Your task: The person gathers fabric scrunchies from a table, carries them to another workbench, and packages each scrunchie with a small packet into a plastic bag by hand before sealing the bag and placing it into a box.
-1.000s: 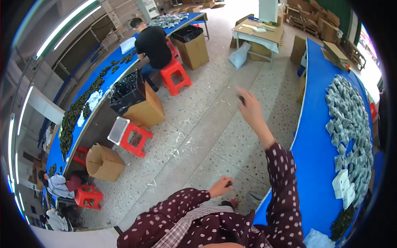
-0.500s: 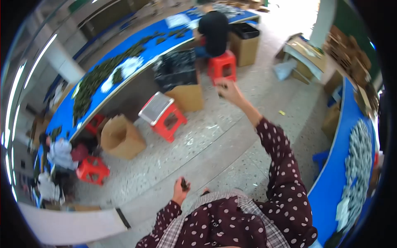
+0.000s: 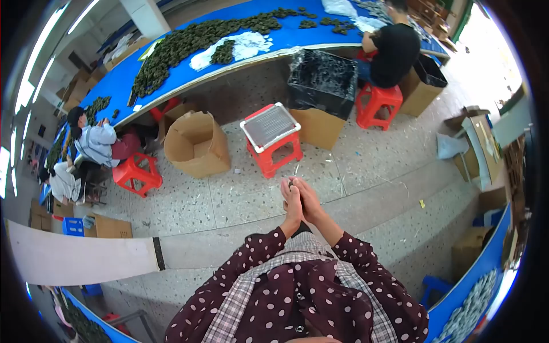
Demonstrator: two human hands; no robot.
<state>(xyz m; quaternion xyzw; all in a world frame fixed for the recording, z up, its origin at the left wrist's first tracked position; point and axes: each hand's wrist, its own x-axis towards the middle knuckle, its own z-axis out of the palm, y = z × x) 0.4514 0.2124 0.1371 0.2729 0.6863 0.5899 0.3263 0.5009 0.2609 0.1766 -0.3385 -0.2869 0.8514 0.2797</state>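
Observation:
In front of my apron, my left hand [image 3: 292, 207] and my right hand [image 3: 310, 203] are pressed together, palms facing, fingers pointing forward. A small dark piece [image 3: 291, 184] shows between the fingertips; its kind is too small to make out, and most of it is hidden by the fingers. Just beyond the hands stands a red stool [image 3: 271, 157], topped by a grey panel with a white frame [image 3: 270, 127]. Neither hand touches the stool.
A long blue table [image 3: 171, 86] holds heaps of dark pieces [image 3: 189, 48] and white plastic sheets. An open cardboard box [image 3: 197, 148] and a black-lined box [image 3: 323, 86] stand before it. Several people sit along it. Grey pieces [image 3: 472, 308] lie on the right-hand blue table.
My right hand has come down from its outstretched reach and met my left hand, which moved forward. The view has turned right, and the red stool now lies straight ahead.

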